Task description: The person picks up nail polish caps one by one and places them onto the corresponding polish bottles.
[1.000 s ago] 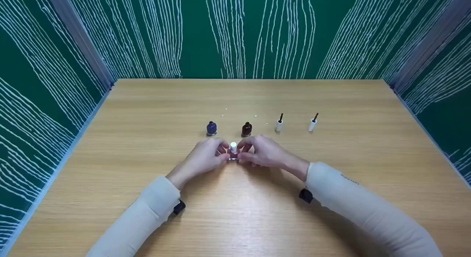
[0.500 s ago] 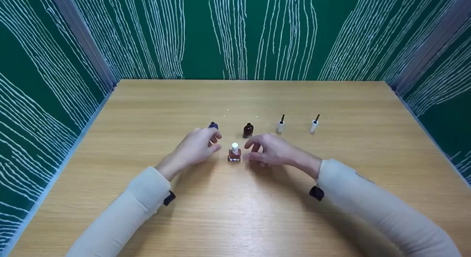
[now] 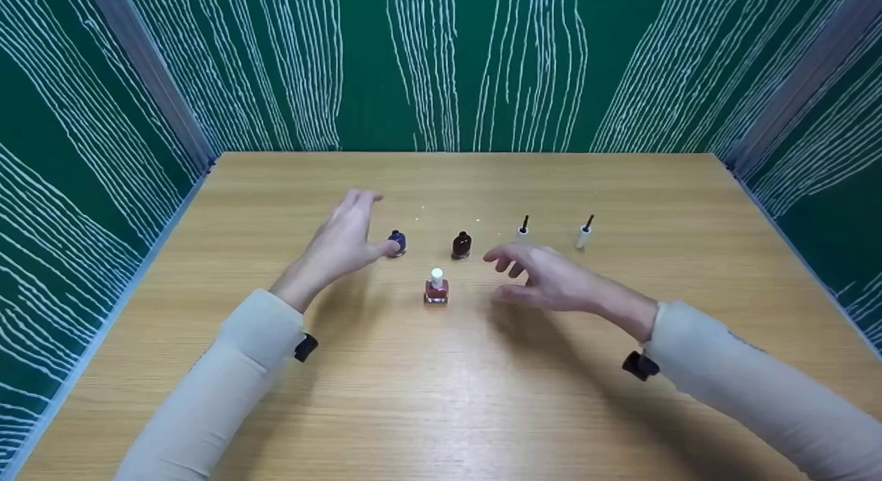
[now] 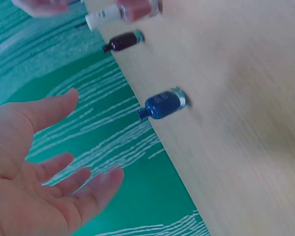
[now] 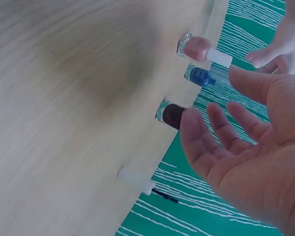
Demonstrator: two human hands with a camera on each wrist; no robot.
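My left hand [image 3: 342, 238] hovers beside the uncapped blue nail polish bottle [image 4: 163, 104], fingers spread, thumb overlapping the bottle in the head view and apart from it in the left wrist view. Nothing is held there. My right hand [image 3: 551, 278] is raised with loosely bent fingers, also holding nothing; it hangs just in front of a white brush cap [image 3: 523, 232]. Between the hands a pink nail polish bottle [image 3: 436, 289] stands upright with its white cap on. Behind it is an uncapped dark red nail polish bottle [image 3: 462, 244], its top partly covered by fingers in the right wrist view.
Another white brush cap [image 3: 583, 236] stands farther right, its black brush pointing up. Small white specks [image 3: 478, 220] lie on the wooden table [image 3: 441, 391]. Green panels with white lines [image 3: 441, 67] border the table at the back and sides.
Both hands have let go of the pink nail polish bottle, which stays standing. My left hand has moved away left and farther back, its fingers spreading; my right hand has shifted right.
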